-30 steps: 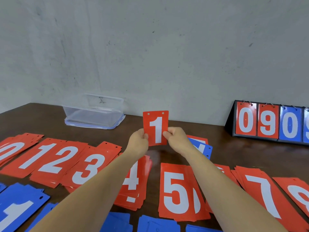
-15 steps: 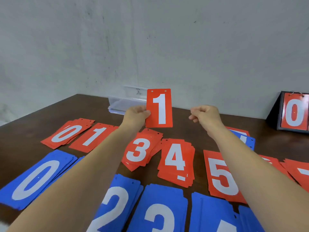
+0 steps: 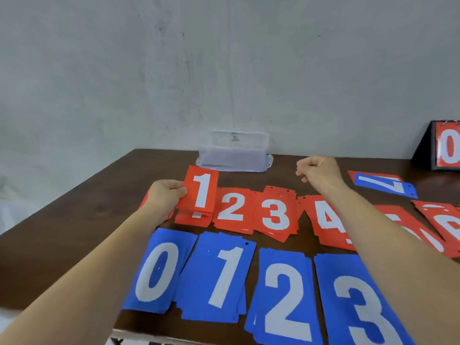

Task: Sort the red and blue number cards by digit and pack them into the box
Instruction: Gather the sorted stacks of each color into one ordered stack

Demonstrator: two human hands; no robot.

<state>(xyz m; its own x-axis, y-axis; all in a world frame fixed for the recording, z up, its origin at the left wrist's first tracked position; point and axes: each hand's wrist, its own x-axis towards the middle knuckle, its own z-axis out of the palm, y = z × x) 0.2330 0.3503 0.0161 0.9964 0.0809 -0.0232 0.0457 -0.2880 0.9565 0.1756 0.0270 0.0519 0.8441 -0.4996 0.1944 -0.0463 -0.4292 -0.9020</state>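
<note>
Nearest, along the counter's [image 3: 99,215] front edge from 7 to 5 o'clock, lie four blue piles showing 0 [image 3: 156,270], 1 [image 3: 224,277], 2 [image 3: 283,300] and 3 [image 3: 356,307]. Just behind them runs a red row: a red 1 pile [image 3: 191,220], then piles of 2 [image 3: 232,210], 3 [image 3: 275,215] and 4 [image 3: 326,220], with more red piles partly hidden under the right forearm toward 3 o'clock. The left hand [image 3: 165,195], at about 10 o'clock, has its fingers clamped on the left edge of a red 1 card [image 3: 202,190], which sits face up over the red 1 pile and overlaps it. The right hand [image 3: 316,170], at 1 o'clock, is raised off the cards with its fingers curled together on nothing. Past it at 2 o'clock a blue 7 card [image 3: 380,184] lies on a red card. At 12 o'clock the clear plastic box [image 3: 234,155] stands against the wall, and a scoreboard stand [image 3: 445,148] showing a red 0 sits far right.
</note>
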